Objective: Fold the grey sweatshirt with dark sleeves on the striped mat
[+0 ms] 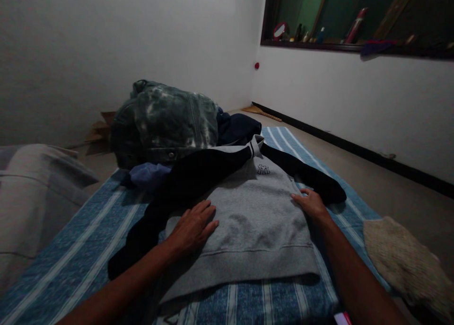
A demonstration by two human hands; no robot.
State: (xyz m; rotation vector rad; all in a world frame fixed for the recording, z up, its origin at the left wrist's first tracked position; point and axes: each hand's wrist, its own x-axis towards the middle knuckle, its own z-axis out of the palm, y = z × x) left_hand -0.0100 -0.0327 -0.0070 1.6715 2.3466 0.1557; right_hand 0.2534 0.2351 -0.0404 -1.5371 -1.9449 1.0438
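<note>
A grey sweatshirt (248,221) with black sleeves, a striped collar and a small dark chest emblem lies spread on the bed, its hem towards me. My left hand (195,225) rests palm down on its left side, fingers stretched and a little apart. At the opposite side edge, below the right sleeve, my right hand (310,203) has its thumb and fingers closed on the fabric. Part of those fingers is hidden at the edge.
A blue striped sheet (244,301) covers the bed. Behind the sweatshirt sit a bulky green tie-dyed denim garment (170,117) and dark blue clothing (239,127). A beige knitted piece (404,259) lies at right, a pale grey cloth (39,197) at left.
</note>
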